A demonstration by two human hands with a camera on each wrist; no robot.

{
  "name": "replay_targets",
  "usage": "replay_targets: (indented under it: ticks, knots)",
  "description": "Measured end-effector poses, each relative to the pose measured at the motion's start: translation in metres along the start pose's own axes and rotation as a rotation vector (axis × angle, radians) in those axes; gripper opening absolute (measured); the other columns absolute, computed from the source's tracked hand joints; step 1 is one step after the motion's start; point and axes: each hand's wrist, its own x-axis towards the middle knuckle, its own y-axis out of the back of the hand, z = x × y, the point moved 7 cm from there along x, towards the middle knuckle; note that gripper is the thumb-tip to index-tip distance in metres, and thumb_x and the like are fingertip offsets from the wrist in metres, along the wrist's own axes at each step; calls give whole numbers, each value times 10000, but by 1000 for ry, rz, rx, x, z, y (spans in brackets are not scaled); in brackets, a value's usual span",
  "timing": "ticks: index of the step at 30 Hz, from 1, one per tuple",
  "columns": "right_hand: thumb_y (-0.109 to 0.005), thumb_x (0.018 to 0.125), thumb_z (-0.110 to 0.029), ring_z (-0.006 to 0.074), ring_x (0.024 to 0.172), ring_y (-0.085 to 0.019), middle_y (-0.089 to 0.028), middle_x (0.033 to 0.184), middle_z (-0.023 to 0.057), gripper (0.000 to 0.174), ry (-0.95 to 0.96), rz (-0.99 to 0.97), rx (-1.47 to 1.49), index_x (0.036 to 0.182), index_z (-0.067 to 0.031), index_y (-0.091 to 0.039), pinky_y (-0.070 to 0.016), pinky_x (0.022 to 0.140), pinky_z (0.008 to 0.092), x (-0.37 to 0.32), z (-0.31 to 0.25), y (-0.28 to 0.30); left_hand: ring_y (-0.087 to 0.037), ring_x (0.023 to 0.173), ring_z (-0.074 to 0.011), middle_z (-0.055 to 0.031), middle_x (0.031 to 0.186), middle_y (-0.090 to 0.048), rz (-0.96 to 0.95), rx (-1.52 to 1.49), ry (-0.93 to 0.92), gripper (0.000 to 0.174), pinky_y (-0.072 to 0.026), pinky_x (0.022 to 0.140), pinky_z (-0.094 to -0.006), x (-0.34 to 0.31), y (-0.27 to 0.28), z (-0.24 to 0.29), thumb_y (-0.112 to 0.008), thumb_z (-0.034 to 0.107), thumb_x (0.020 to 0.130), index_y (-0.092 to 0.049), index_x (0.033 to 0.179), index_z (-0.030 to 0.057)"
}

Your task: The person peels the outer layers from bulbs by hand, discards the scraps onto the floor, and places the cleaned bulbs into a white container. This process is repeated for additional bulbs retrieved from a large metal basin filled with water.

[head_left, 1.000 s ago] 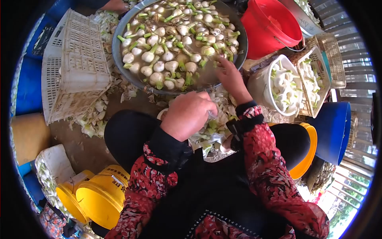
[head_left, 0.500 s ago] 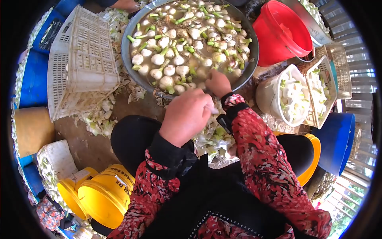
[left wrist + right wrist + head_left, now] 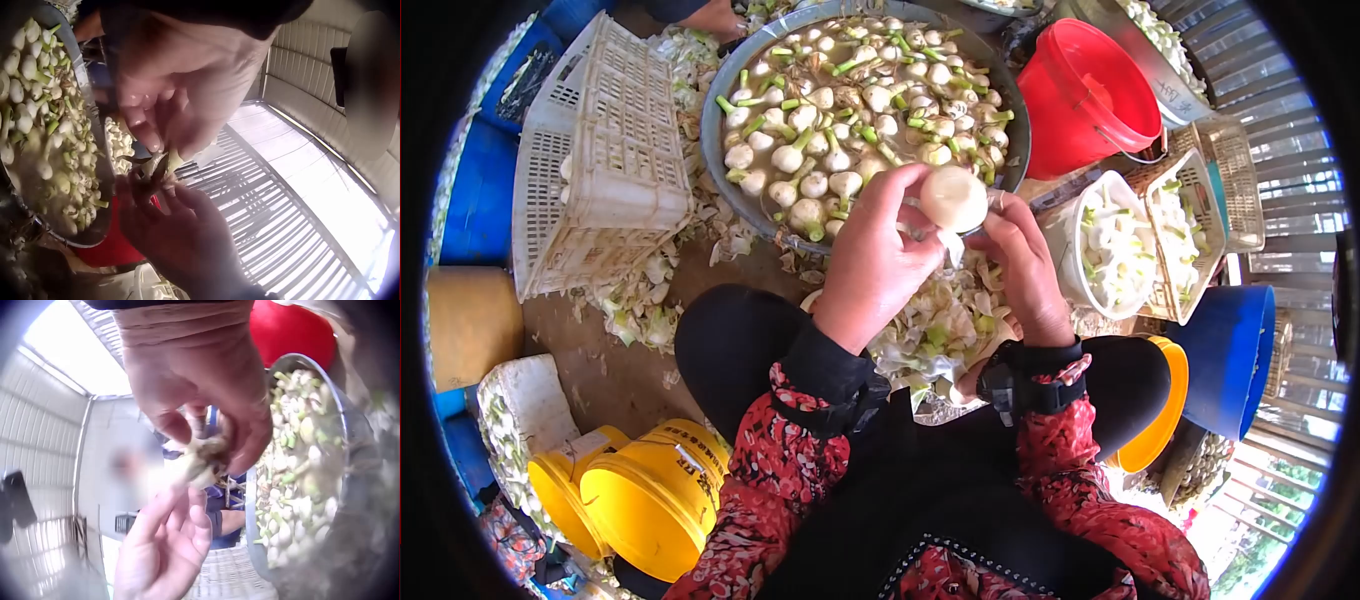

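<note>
Beside the tub (image 3: 713, 140): bulb (image 3: 953, 197), likely light, firm, slick.
Left hand (image 3: 872, 265), right hand (image 3: 1022, 262): pinching bulb.
Belly (image 3: 956, 204): probably safest hold.

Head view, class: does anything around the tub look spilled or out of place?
Yes: loose peelings lie strewn on the floor beside the white crate and tub, outside any container, so they look spilled, though they may simply be work waste.

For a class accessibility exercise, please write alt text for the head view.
A person's left hand and right hand hold up a round, creamy-white bulb in front of a round grey tub crowded with green-stemmed white bulbs. A red plastic bucket sits at the tub's right.
</note>
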Motion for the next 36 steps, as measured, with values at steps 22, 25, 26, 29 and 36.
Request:
replay_targets:
  ticks: [22,25,26,29,36]
  knots:
    - [-765,895,3,163,1107,-628,-628,1230,94,562,341,145,-382,1371,-23,-466,-541,936,318,-29,-28,-19,-727,844,-128,-101,953,-768,82,218,25,221,-565,770,-263,-10,2,16,-665,-38,904,-750,1104,1]
    - [-766,893,1,163,1064,-634,-624,1228,92,548,391,179,-546,1360,-36,-483,-542,926,309,-31,-31,-22,-726,784,-126,-94,914,-765,106,287,38,185,-563,723,-264,-10,1,14,-686,-26,886,-752,1057,2]
    - [-766,894,-7,163,1040,-636,-619,1236,96,536,401,181,-542,1354,-42,-494,-541,917,300,-31,-30,-22,-722,762,-123,-88,901,-762,120,336,29,151,-562,707,-264,-10,2,14,-690,-22,883,-750,1021,-4]
    - [-720,938,-50,191,992,-649,-601,1251,101,476,194,91,-15,1354,-37,-490,-548,873,296,-23,-13,-15,-712,771,-122,-71,876,-749,87,362,35,122,-551,707,-258,-10,0,17,-689,-12,889,-710,1009,-22]
    - [-626,1021,-211,205,1062,-636,-602,1318,102,517,109,-139,544,1475,-44,-441,-522,867,315,-32,-18,11,-633,1162,-302,-135,1193,-675,344,537,-324,538,-510,984,-408,-3,31,49,-654,-33,836,-567,1354,81]
